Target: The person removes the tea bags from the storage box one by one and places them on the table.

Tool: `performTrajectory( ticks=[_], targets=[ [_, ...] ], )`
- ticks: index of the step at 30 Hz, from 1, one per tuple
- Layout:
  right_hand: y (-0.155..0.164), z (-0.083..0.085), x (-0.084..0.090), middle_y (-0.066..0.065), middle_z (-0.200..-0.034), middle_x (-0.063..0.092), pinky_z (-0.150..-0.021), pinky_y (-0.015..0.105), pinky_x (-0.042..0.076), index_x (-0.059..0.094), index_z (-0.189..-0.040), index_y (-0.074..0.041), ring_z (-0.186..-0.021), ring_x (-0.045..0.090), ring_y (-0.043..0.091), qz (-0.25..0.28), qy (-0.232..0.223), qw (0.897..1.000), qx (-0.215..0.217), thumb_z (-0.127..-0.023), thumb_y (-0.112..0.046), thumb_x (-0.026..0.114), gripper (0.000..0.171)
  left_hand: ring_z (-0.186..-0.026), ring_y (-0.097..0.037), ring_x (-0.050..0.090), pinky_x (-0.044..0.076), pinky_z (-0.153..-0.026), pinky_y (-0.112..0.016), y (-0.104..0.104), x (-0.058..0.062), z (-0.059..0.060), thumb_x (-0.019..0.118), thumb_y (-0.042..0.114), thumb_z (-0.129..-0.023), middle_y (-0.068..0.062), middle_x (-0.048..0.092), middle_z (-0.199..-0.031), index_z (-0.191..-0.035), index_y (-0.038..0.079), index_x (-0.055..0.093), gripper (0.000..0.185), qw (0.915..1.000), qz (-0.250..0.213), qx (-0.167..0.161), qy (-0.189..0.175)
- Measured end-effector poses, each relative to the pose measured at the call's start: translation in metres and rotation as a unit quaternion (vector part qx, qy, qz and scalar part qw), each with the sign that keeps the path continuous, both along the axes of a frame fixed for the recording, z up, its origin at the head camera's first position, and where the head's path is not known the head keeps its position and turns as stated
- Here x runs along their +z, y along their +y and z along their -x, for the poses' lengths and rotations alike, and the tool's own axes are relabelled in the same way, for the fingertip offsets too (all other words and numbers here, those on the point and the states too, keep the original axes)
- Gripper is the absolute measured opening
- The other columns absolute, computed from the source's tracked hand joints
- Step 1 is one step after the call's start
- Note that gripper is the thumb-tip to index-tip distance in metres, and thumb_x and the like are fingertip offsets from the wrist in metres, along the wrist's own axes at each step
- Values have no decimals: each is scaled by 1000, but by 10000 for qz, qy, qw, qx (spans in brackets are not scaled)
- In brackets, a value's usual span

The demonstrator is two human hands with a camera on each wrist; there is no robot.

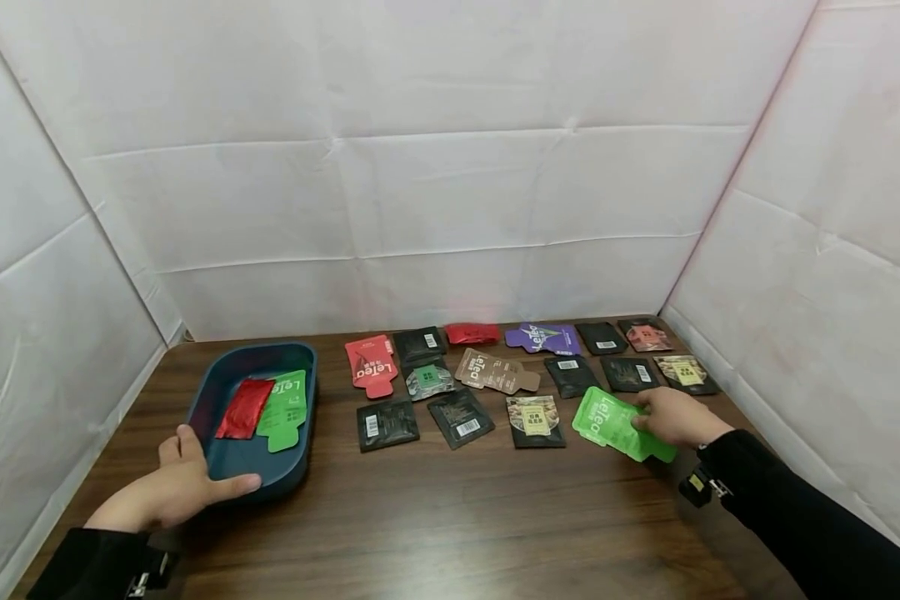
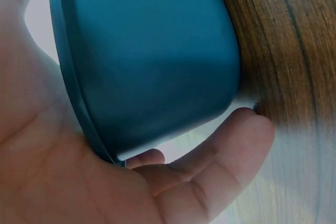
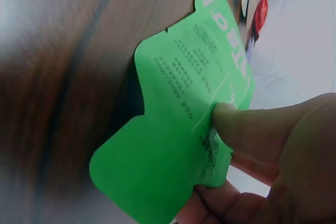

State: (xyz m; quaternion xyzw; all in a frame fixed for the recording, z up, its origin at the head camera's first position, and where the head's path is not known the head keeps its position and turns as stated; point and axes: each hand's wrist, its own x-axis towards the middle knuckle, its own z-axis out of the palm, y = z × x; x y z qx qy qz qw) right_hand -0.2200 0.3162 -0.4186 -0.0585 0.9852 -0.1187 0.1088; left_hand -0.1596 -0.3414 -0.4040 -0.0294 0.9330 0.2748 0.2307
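A dark blue tray (image 1: 313,433) stands at the left of the table, holding a red sachet (image 1: 244,408) and a green tea sachet (image 1: 285,408). My left hand (image 1: 176,483) grips its near left corner, thumb along the front and fingers at the left side. The left wrist view shows the palm against the rim of the tray (image 2: 157,51). At the right, my right hand (image 1: 678,417) pinches another green tea sachet (image 1: 607,423) between thumb and fingers. That sachet (image 3: 173,98) is tilted above the wood, its printed face visible in the right wrist view.
Several sachets lie in loose rows between the hands: a red one (image 1: 371,364), a brown one (image 1: 491,371), a purple one (image 1: 546,337) and black ones (image 1: 387,425). A black sachet with a yellow label (image 1: 536,421) lies left of the held one. White cloth walls (image 1: 435,192) enclose the table.
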Motion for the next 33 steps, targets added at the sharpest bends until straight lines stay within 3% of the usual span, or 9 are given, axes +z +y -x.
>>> performTrajectory(
  ticks=[8, 18, 27, 33],
  targets=[
    [-3, 11, -5, 18, -105, 68, -72, 57, 42, 68, -122, -1, -94, 62, 37, 2, 230, 9996, -183, -93, -25, 71, 37, -123, -72, 5, 20, -100, -73, -1, 2, -3, 66, 71, -82, -52, -15, -132, -131, -26, -29, 144, 10000, -5, 18, -22],
    [-8, 19, -11, 12, -104, 69, -75, 53, 32, 69, -122, -6, -90, 61, 32, -17, 325, 9994, -93, -92, -25, 73, 36, -121, -69, 14, 27, -99, -71, 1, 2, -2, 66, 72, -81, -51, -12, -133, -132, -26, -28, 145, 9999, 124, 25, 55],
    [-28, 24, -3, 10, -96, 66, -77, 59, 34, 70, -114, -5, -86, 59, 33, -174, 1165, 9929, 148, -94, -21, 70, 25, -125, -71, 8, 25, -100, -71, 0, 3, -4, 65, 72, -82, -51, -20, -136, -133, -24, -29, 143, 10000, 18, 9, 90],
    [-86, 26, 14, 18, -108, 64, -82, 65, 35, 67, -122, -3, -101, 57, 40, -634, 2064, 9742, 655, -95, -26, 68, 35, -127, -70, 9, 25, -102, -70, 3, 3, -3, 65, 73, -81, -51, -17, -138, -135, -25, -26, 144, 9998, 131, 3, 133]
  ],
)
